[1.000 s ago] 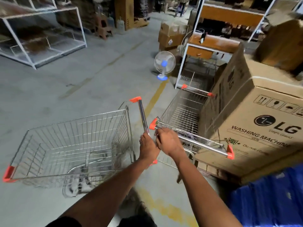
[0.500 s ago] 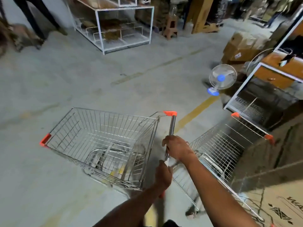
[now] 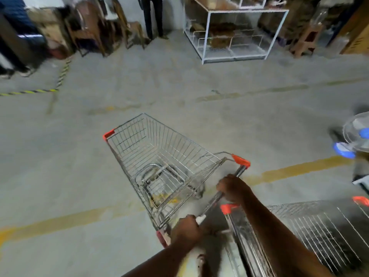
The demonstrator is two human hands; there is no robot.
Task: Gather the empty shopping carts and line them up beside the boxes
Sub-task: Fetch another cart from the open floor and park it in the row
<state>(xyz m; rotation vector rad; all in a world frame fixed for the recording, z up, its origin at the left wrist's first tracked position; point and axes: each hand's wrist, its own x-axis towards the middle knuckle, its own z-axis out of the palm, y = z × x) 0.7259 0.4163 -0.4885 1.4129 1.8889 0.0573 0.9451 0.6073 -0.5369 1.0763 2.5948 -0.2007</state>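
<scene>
On the handle [image 3: 223,191], both hands now grip one cart [image 3: 159,166].

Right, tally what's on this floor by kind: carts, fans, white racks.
Shopping carts: 2, the held cart and the second cart at lower right
Fans: 1
White racks: 1
Total: 4

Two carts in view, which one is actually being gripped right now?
The cart on the open floor: both the left hand and right hand grip its handle. The other cart, lower right, is untouched.
</scene>
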